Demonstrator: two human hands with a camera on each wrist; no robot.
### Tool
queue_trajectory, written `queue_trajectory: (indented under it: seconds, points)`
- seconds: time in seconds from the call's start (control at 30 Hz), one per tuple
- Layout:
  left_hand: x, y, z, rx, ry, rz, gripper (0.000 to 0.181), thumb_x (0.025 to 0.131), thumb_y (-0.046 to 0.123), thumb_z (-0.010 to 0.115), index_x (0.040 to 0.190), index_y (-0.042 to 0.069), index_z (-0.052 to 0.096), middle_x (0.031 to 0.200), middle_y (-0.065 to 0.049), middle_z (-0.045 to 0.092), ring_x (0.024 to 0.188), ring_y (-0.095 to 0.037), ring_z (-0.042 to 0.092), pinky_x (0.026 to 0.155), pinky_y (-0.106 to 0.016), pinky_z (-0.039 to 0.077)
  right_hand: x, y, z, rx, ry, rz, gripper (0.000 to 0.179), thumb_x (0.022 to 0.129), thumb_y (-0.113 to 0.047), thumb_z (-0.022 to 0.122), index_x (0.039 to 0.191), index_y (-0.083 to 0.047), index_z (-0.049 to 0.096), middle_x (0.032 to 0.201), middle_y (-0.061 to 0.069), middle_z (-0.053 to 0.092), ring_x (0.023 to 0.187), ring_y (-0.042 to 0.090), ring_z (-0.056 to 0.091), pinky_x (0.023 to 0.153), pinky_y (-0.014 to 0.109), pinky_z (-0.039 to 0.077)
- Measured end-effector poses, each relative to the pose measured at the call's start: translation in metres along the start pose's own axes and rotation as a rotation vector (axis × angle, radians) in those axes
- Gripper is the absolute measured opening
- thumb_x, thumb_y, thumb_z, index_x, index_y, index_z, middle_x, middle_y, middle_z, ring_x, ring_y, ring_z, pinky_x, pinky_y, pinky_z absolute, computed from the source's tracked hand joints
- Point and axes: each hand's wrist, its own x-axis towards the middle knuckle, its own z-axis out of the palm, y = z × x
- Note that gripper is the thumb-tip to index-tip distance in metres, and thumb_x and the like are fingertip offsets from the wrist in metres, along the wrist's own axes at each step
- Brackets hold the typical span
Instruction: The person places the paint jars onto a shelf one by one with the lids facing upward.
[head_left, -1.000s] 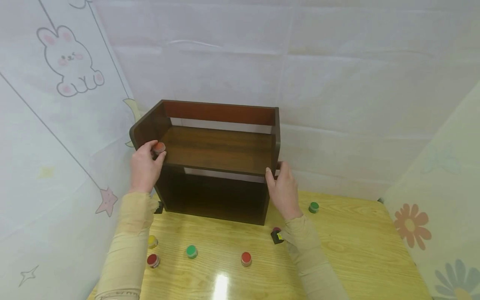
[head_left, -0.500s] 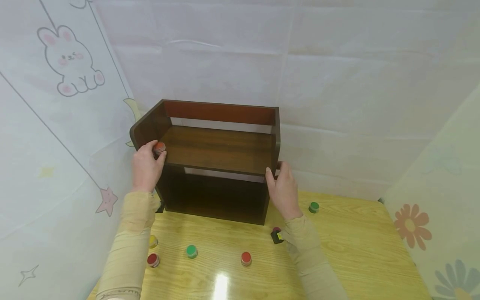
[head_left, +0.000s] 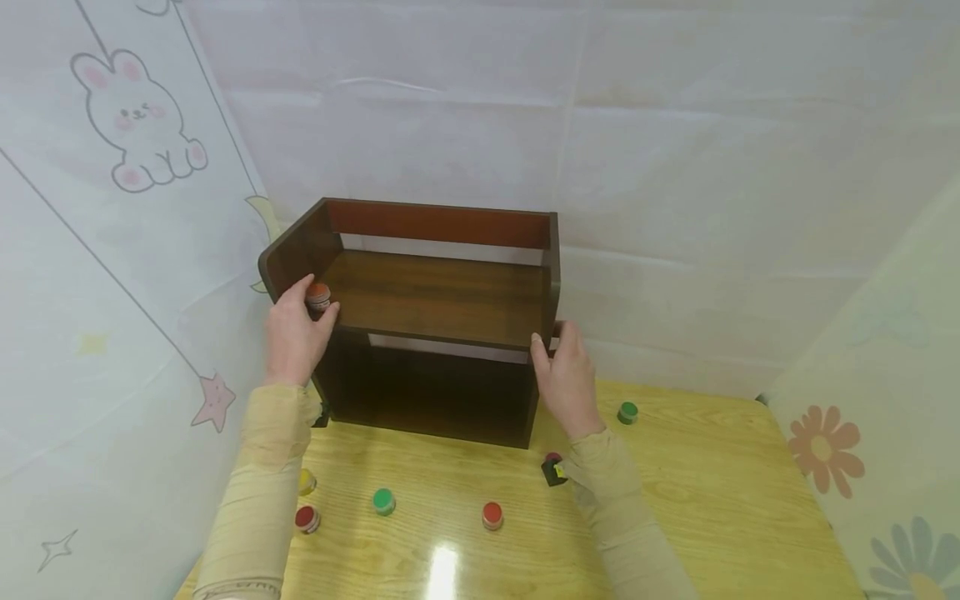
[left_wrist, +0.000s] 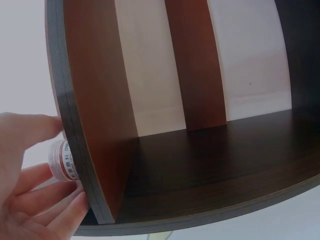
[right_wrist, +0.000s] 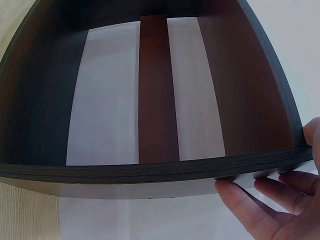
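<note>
A dark brown two-level wooden shelf (head_left: 438, 296) stands on the wood-grain table. At the left front of its upper board is a small paint jar (head_left: 318, 293) with an orange lid. Around this jar, my left hand (head_left: 294, 337) has its thumb and fingers spread apart. The left wrist view shows the jar's printed label (left_wrist: 68, 160), with the thumb near the board edge and the fingers close to the jar. My right hand (head_left: 567, 383) grips the shelf's right side, its thumb at the front edge; its fingers (right_wrist: 282, 192) press the outer face in the right wrist view.
On the table (head_left: 697, 483), in front of the shelf, are a green jar (head_left: 383, 501), a red jar (head_left: 492, 515), a dark red jar (head_left: 306, 518) and a partly hidden yellow jar (head_left: 306, 482). Another green jar (head_left: 627, 412) stands right of the shelf. Printed cloth (head_left: 675, 167) hangs behind.
My left thumb and index finger have spread a little wider around the orange-lidded paint jar, which stays at the left front of the upper board. My right hand keeps its grip on the shelf.
</note>
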Motion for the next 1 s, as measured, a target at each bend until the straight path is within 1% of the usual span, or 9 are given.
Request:
queue_trajectory:
  seconds: [0.07,0.17,0.23,0.3,0.43,0.57,0.7,0.87,1.0]
  points:
    - [-0.001,0.001,-0.001,-0.028,0.041,0.032,0.050,0.091,0.010,0.076,0.135,-0.005,0.059,0.131,-0.027,0.061,0.122,-0.045,0.056,0.105,-0.054,0.042,0.000,0.000,0.000,0.003,0.000,0.000,0.036,0.105,-0.030,0.055,0.121,0.002,0.049,0.106,0.017,0.056,0.081,0.035,0.062,0.067,0.049,0.054]
    - [-0.001,0.002,-0.002,-0.071,0.135,0.102,0.041,0.090,0.008,0.077,0.127,-0.005,0.065,0.122,-0.025,0.066,0.115,-0.042,0.060,0.101,-0.052,0.045,0.000,0.000,0.000,0.004,0.000,-0.001,0.036,0.105,-0.030,0.055,0.120,0.001,0.050,0.106,0.017,0.056,0.080,0.034,0.062,0.067,0.048,0.054]
    - [-0.001,0.001,-0.004,-0.078,0.200,0.147,0.035,0.090,0.009,0.077,0.121,-0.005,0.068,0.116,-0.023,0.068,0.109,-0.041,0.062,0.097,-0.052,0.047,0.001,0.000,0.001,0.002,0.000,0.001,0.035,0.105,-0.030,0.056,0.120,0.001,0.050,0.105,0.016,0.056,0.079,0.034,0.062,0.066,0.048,0.054]
    - [-0.002,0.001,-0.008,-0.075,0.249,0.170,0.029,0.092,0.011,0.076,0.117,-0.003,0.071,0.111,-0.020,0.071,0.104,-0.040,0.063,0.093,-0.052,0.048,0.001,0.000,0.001,0.000,0.002,0.000,0.035,0.104,-0.030,0.056,0.120,0.002,0.050,0.105,0.017,0.056,0.078,0.034,0.061,0.065,0.048,0.054]
    - [-0.005,-0.001,-0.018,-0.080,0.316,0.157,0.022,0.094,0.018,0.074,0.109,0.002,0.075,0.104,-0.015,0.073,0.097,-0.035,0.065,0.084,-0.047,0.049,0.000,0.000,0.001,-0.007,0.001,0.000,0.036,0.104,-0.029,0.057,0.119,0.002,0.050,0.104,0.017,0.056,0.076,0.035,0.059,0.064,0.048,0.053]
    - [-0.010,-0.002,-0.032,-0.115,0.381,0.120,0.019,0.094,0.021,0.075,0.103,0.004,0.078,0.098,-0.009,0.075,0.091,-0.028,0.067,0.077,-0.032,0.047,0.000,0.000,0.001,-0.004,0.000,0.001,0.036,0.104,-0.030,0.057,0.119,0.002,0.050,0.104,0.018,0.056,0.075,0.035,0.060,0.064,0.048,0.053]
    - [-0.015,-0.001,-0.046,-0.147,0.416,0.086,0.020,0.093,0.023,0.076,0.103,0.006,0.079,0.098,-0.004,0.076,0.092,-0.023,0.068,0.076,-0.020,0.043,0.000,0.000,0.002,0.002,0.003,0.000,0.036,0.104,-0.030,0.056,0.119,0.002,0.050,0.104,0.017,0.056,0.074,0.034,0.060,0.063,0.047,0.053]
    - [-0.024,-0.001,-0.060,-0.174,0.456,0.054,0.021,0.094,0.023,0.074,0.103,0.005,0.079,0.099,-0.003,0.076,0.093,-0.016,0.066,0.078,-0.016,0.043,0.001,0.000,0.002,-0.001,-0.001,-0.002,0.036,0.104,-0.031,0.056,0.119,0.001,0.049,0.104,0.016,0.055,0.073,0.033,0.059,0.062,0.047,0.053]
    - [-0.031,0.000,-0.067,-0.194,0.471,0.038,0.024,0.094,0.027,0.073,0.102,0.005,0.079,0.098,-0.004,0.076,0.092,-0.007,0.063,0.078,-0.016,0.045,0.000,-0.001,0.001,0.003,-0.010,0.005,0.036,0.104,-0.031,0.056,0.119,0.001,0.049,0.105,0.016,0.055,0.073,0.033,0.058,0.063,0.047,0.053]
